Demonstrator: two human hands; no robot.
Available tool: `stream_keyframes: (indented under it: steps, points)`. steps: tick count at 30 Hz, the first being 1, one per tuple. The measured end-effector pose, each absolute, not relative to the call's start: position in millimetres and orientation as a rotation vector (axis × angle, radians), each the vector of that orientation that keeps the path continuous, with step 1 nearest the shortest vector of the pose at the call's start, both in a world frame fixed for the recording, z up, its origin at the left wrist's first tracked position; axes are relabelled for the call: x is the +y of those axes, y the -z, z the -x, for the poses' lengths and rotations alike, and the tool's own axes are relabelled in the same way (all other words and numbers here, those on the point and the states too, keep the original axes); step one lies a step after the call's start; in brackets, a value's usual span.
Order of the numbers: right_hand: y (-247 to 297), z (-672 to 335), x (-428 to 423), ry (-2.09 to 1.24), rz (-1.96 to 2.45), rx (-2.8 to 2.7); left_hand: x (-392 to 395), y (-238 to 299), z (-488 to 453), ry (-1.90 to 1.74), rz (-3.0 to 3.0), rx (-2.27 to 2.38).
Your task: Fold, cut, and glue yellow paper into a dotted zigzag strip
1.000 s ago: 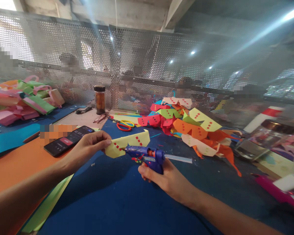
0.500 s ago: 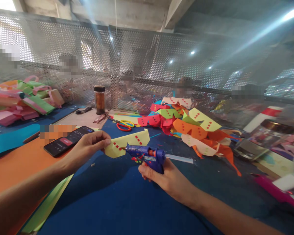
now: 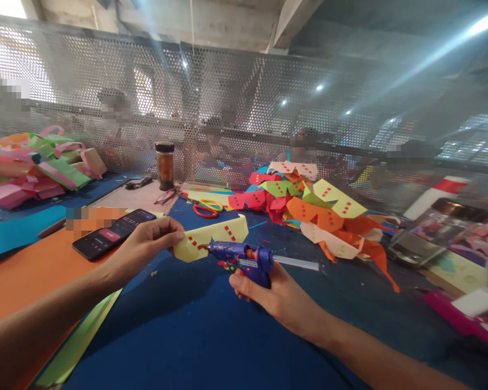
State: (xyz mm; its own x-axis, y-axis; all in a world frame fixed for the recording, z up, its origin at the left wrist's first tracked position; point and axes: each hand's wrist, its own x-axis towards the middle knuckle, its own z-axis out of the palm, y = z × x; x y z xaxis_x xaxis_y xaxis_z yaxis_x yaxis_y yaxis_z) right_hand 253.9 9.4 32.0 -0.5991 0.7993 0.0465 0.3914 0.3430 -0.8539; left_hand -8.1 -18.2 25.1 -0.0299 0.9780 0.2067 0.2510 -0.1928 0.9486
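One phone [image 3: 113, 234], one pair of scissors [image 3: 197, 205], one glue gun [image 3: 262, 259], one yellow paper piece [image 3: 212, 233]: my left hand [image 3: 152, 239] pinches the paper's left end; my right hand [image 3: 277, 297] grips the gun, nozzle at the paper.

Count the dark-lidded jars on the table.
2: an amber jar beyond the left hand, near the perforated screen; a clear jar right of the dotted paper pieces. Others may be hidden.

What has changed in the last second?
Nothing visibly changed: nothing was taken hold of or let go. The left grip still holds the yellow paper piece, the right grip the blue glue gun, its nozzle against or just off the paper. The phone, dark-lidded jar and cut-paper pile stayed put.
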Motion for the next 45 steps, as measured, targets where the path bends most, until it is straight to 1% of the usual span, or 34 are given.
stream_keyframes:
  steps: [29,45]
  points:
    - [-28.2,-254.5,9.9,-1.158,1.009,-2.165,-16.5,-24.9,8.2,-1.265,-1.523,1.33]
    - [-36.9,-254.2,6.9,-1.231,1.042,-2.142,-18.1,-27.4,7.6,-1.275,-1.51,1.392]
